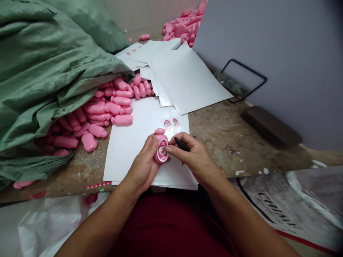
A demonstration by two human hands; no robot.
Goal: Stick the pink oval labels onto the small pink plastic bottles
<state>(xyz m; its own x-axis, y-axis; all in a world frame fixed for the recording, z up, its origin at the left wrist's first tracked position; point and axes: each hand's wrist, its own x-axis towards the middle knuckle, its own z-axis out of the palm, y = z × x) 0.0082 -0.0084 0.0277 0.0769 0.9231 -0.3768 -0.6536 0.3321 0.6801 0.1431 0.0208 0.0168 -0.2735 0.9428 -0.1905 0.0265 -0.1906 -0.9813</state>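
Across our worn, speckled stone workbench (pixel 222 142), we hold one small pink plastic bottle (pixel 161 146) upright above a smooth white backing sheet (pixel 125 157), a round pink-and-white label already on its front. Our left hand (pixel 143 166) wraps the bottle's side in a narrow, closed grip. Our right hand (pixel 194 155) presses its fingertips (pixel 167 149) to the label, with a slim black pen-like tool (pixel 181 144) tucked between thumb and forefinger. Two small oval pink labels (pixel 171 124) remain on the sheet just beyond the bottle. To our left, unlabelled pink bottles (pixel 120 107) spill from a crumpled green woven sack (pixel 40 71). More bare pink bottles (pixel 182 26) lie heaped beyond loose glossy white sheets (pixel 184 78), so most show no label yet.
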